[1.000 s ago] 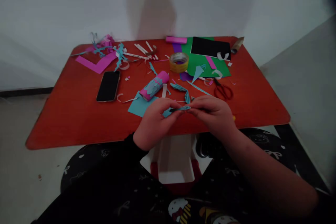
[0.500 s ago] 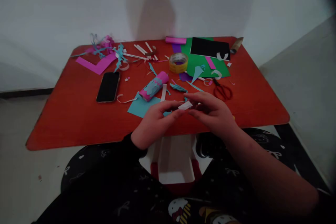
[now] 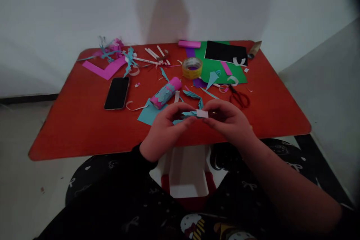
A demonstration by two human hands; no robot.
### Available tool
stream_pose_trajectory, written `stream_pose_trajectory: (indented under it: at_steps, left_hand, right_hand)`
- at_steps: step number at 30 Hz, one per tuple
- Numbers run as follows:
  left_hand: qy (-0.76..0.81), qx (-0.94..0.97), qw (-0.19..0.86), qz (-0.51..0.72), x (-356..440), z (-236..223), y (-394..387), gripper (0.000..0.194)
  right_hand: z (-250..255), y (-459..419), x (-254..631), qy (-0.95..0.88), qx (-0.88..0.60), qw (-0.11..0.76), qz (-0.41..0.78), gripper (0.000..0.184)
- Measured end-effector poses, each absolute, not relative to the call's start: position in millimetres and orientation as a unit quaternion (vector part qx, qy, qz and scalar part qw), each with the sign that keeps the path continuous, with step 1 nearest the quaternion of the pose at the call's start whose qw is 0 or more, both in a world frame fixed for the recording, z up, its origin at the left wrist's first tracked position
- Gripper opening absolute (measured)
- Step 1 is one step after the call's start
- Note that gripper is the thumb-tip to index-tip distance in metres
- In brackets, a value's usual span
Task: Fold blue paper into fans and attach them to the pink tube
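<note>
My left hand point(image 3: 163, 129) and my right hand point(image 3: 229, 120) meet over the near edge of the red table point(image 3: 70, 120). Both pinch a small folded light-blue paper piece point(image 3: 188, 114) that carries a little white strip point(image 3: 202, 113) at its right end. A pink roll with blue paper cut-outs point(image 3: 165, 92) lies just beyond my left hand on a light-blue sheet point(image 3: 149, 114). Another folded blue paper fan point(image 3: 194, 95) lies beyond my fingers.
A black phone point(image 3: 117, 92) lies at the left. A tape roll point(image 3: 192, 68), green sheet point(image 3: 213, 68), black card point(image 3: 225, 51) and red scissors point(image 3: 239, 98) sit at the right and back. Pink and blue paper scraps point(image 3: 112, 58) litter the far left.
My hands drew back slightly toward me and turned the blue piece. The white strip now shows at its right end, pinched by my right fingers.
</note>
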State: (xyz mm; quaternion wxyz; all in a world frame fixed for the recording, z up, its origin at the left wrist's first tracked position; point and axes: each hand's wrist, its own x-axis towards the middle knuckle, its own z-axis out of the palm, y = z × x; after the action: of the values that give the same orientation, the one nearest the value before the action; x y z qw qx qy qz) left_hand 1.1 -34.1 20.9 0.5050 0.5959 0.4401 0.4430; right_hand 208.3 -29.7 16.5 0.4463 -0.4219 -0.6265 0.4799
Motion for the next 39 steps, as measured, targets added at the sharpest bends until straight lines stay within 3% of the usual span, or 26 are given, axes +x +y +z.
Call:
stream_pose_trajectory:
  at_steps: [8,11,15,22,28,39]
  left_hand:
    - [0.455,0.626,0.462,0.433,-2,23,-36,0.017]
    - [0.462,0.641,0.430,0.437,-3,26,-36,0.012]
    - [0.458,0.666,0.389,0.442,-4,29,-37,0.009]
    - [0.433,0.742,0.305,0.411,-3,28,-39,0.012]
    - [0.443,0.709,0.356,0.417,3,29,-42,0.013]
    - [0.472,0.708,0.320,0.417,4,23,-45,0.017]
  right_hand:
    - [18,-27,206,-0.708,-0.416,0.419,0.387,0.014]
    - [26,-26,207,-0.742,-0.421,0.423,0.304,0.019]
    - [39,-27,209,-0.793,-0.401,0.405,0.216,0.011]
    - [40,-30,210,-0.794,-0.408,0.408,0.192,0.007]
    - [38,-26,208,-0.804,-0.395,0.398,0.199,0.011]
    - [31,-31,206,-0.815,-0.390,0.387,0.187,0.010]
